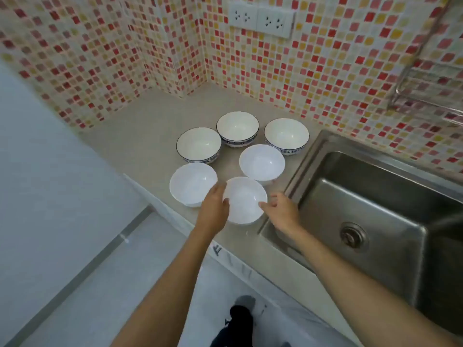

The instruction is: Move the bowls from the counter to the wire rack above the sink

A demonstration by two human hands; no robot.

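Observation:
Several white bowls stand on the beige counter [140, 146]. Three at the back have blue-patterned rims: one at the left [198, 144], one in the middle [237, 127], one at the right [286, 135]. Three plain white bowls sit nearer: one at the left [191, 182], one at the right [261, 162], and the nearest bowl [246, 200]. My left hand [215, 209] touches the nearest bowl's left rim. My right hand [281, 211] touches its right rim with the fingertips. The wire rack [426, 96] hangs on the tiled wall at the upper right.
A steel sink [375, 221] with a drain lies right of the bowls. Mosaic tile walls close in the counter's corner, with two white sockets [260, 20] above. The counter's front edge runs under my forearms; the floor and my foot show below.

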